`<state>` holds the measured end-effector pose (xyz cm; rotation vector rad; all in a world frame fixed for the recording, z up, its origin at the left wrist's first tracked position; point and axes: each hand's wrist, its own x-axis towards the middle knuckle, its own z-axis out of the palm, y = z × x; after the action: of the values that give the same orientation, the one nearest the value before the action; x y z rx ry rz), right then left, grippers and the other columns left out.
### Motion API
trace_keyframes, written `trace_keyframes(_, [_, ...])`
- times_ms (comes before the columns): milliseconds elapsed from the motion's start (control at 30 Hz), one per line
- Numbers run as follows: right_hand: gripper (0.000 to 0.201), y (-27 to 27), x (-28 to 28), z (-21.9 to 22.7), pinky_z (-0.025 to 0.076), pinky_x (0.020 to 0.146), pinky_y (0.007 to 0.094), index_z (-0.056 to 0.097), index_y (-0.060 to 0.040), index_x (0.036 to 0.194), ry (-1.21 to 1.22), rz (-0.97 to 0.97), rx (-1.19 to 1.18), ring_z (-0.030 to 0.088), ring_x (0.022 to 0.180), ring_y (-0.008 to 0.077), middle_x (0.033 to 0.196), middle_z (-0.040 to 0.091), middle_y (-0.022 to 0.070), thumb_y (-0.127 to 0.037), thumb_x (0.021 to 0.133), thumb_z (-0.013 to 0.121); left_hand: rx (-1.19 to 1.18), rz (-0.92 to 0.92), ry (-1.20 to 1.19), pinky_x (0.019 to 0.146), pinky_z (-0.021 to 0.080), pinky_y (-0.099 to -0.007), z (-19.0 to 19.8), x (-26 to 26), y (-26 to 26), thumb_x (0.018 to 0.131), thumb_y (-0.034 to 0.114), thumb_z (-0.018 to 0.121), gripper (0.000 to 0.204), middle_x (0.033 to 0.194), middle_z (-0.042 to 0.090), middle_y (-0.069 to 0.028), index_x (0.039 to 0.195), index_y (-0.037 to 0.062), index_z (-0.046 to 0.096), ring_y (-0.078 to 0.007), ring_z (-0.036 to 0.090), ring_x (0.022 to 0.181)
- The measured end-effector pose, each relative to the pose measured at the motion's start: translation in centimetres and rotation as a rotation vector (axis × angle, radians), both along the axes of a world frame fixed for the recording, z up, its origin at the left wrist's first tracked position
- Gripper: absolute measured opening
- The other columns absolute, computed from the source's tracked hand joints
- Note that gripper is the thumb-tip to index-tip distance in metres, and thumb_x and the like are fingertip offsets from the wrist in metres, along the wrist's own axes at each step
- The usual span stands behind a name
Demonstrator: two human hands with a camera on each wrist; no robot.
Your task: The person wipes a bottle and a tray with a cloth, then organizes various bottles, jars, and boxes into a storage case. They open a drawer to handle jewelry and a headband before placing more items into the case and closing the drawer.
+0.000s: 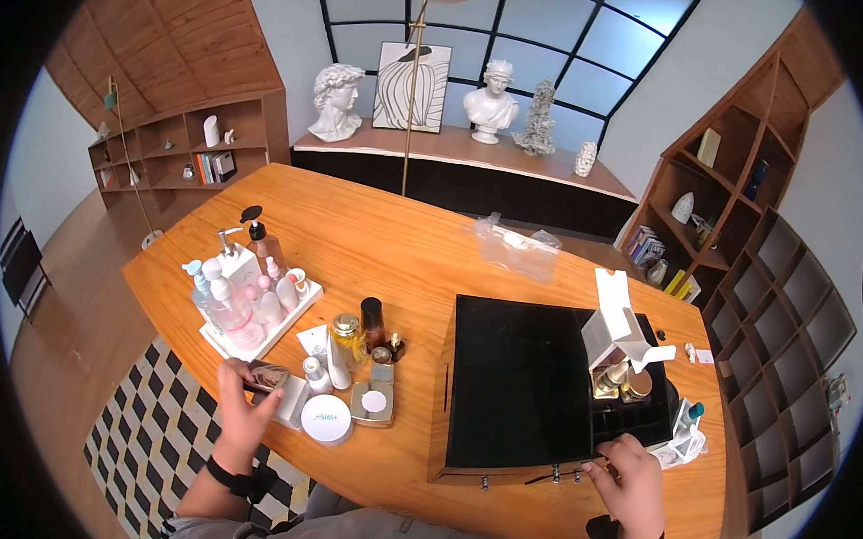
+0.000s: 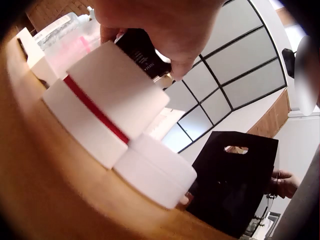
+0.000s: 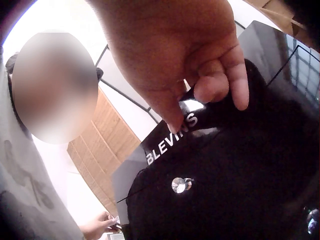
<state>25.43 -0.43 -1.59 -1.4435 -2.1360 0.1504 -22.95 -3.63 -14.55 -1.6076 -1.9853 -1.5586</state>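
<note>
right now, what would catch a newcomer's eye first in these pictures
The big black box fills the near right of the wooden table, and the right hand pinches something small and dark at its front edge. To the left, the left hand holds a small dark case above a cluster of white jars and bottles.

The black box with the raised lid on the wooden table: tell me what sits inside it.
Inside the black lidded box, the open right compartment holds gold-capped bottles and an opened white carton. The black lid covers everything on the left, so that part cannot be seen.
</note>
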Motion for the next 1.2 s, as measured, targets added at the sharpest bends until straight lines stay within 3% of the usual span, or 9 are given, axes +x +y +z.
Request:
trace_keyframes(67, [0.021, -0.1, -0.2, 0.0, 0.045, 0.051, 0.0321, 0.064, 0.0007, 0.086, 0.014, -0.007, -0.007, 0.058, 0.054, 0.0236, 0.078, 0.057, 0.0116, -0.009, 0.075, 0.078, -0.004, -0.030, 0.088, 0.089, 0.044, -0.0425, -1.1, 0.7, -0.5, 0.065, 0.003, 0.081, 0.044, 0.101, 0.046, -0.0176, 0.090, 0.0035, 0.045, -0.0364, 0.052, 0.101])
trace_keyframes(167, [0.021, -0.1, -0.8, 0.5, 0.046, 0.051, 0.0319, 0.064, 0.0013, 0.086, 0.035, -0.007, -0.020, 0.060, 0.056, 0.0236, 0.078, 0.056, 0.0120, -0.009, 0.075, 0.078, -0.029, -0.036, 0.209, 0.093, 0.043, -0.0435, -1.9, 1.8, -1.2, 0.066, 0.002, 0.080, 0.041, 0.108, 0.048, -0.0193, 0.092, 0.0034, 0.048, -0.0384, 0.052, 0.107])
trace_keyframes(233, [0.022, 0.2, -1.0, 0.3, 0.046, 0.052, 0.0321, 0.063, 0.0016, 0.087, 0.056, 0.009, -0.012, 0.061, 0.057, 0.0237, 0.078, 0.056, 0.0122, -0.009, 0.076, 0.078, -0.115, -0.066, 0.221, 0.101, 0.040, -0.0486, -1.7, 2.0, -1.9, 0.071, 0.008, 0.077, 0.044, 0.123, 0.049, -0.0224, 0.108, 0.0023, 0.054, -0.0424, 0.048, 0.118])
trace_keyframes(300, [0.020, 0.6, -0.7, 0.1, 0.049, 0.056, 0.0376, 0.064, -0.0038, 0.093, 0.016, 0.020, -0.077, 0.062, 0.066, 0.0301, 0.083, 0.057, 0.0114, -0.016, 0.082, 0.074, -0.175, -0.090, 0.349, 0.104, 0.037, -0.0513, -1.1, 2.5, -2.0, 0.074, 0.011, 0.076, 0.050, 0.130, 0.047, -0.0236, 0.118, 0.0020, 0.055, -0.0445, 0.045, 0.123])
trace_keyframes(433, [0.021, 2.4, -1.4, -0.3, 0.049, 0.057, 0.0408, 0.064, -0.0052, 0.092, 0.014, 0.040, -0.003, 0.061, 0.069, 0.0339, 0.082, 0.057, 0.0114, -0.020, 0.082, 0.074, -0.194, -0.091, 0.421, 0.109, 0.032, -0.0548, -2.6, 2.1, -1.7, 0.075, 0.012, 0.074, 0.058, 0.140, 0.042, -0.0248, 0.128, 0.0019, 0.052, -0.0491, 0.037, 0.131])
trace_keyframes(567, [0.020, 4.7, -2.5, -0.8, 0.049, 0.058, 0.0410, 0.063, -0.0063, 0.091, 0.032, 0.076, 0.092, 0.061, 0.070, 0.0346, 0.084, 0.057, 0.0118, -0.021, 0.083, 0.073, -0.235, -0.082, 0.369, 0.113, 0.028, -0.0528, -2.4, 2.3, -1.1, 0.076, 0.007, 0.071, 0.057, 0.143, 0.040, -0.0234, 0.128, 0.0000, 0.050, -0.0467, 0.033, 0.136])
trace_keyframes(633, [0.022, 5.6, -3.3, -1.2, 0.049, 0.062, 0.0389, 0.063, -0.0046, 0.093, 0.025, 0.040, 0.088, 0.063, 0.072, 0.0320, 0.084, 0.058, 0.0120, -0.020, 0.081, 0.075, -0.208, -0.082, 0.378, 0.111, 0.029, -0.0547, -2.7, 2.1, -0.6, 0.076, 0.010, 0.074, 0.057, 0.141, 0.042, -0.0239, 0.127, 0.0011, 0.051, -0.0480, 0.034, 0.134])
trace_keyframes(733, [0.021, 6.9, -4.9, -1.7, 0.052, 0.060, 0.0408, 0.061, -0.0072, 0.093, 0.001, 0.046, 0.185, 0.063, 0.072, 0.0346, 0.086, 0.059, 0.0125, -0.023, 0.085, 0.071, -0.212, -0.081, 0.369, 0.112, 0.028, -0.0549, -2.1, 2.3, -0.3, 0.076, 0.011, 0.075, 0.057, 0.142, 0.041, -0.0233, 0.126, 0.0006, 0.051, -0.0478, 0.034, 0.134])
trace_keyframes(1200, [0.024, 14.0, -9.3, -3.3, 0.053, 0.070, 0.0427, 0.062, -0.0069, 0.098, 0.060, -0.095, 0.185, 0.064, 0.083, 0.0344, 0.090, 0.061, 0.0123, -0.028, 0.087, 0.068, -0.259, -0.081, 0.400, 0.114, 0.023, -0.0565, -0.7, 3.3, -2.2, 0.077, 0.012, 0.071, 0.062, 0.148, 0.039, -0.0215, 0.133, 0.0025, 0.049, -0.0444, 0.030, 0.140])
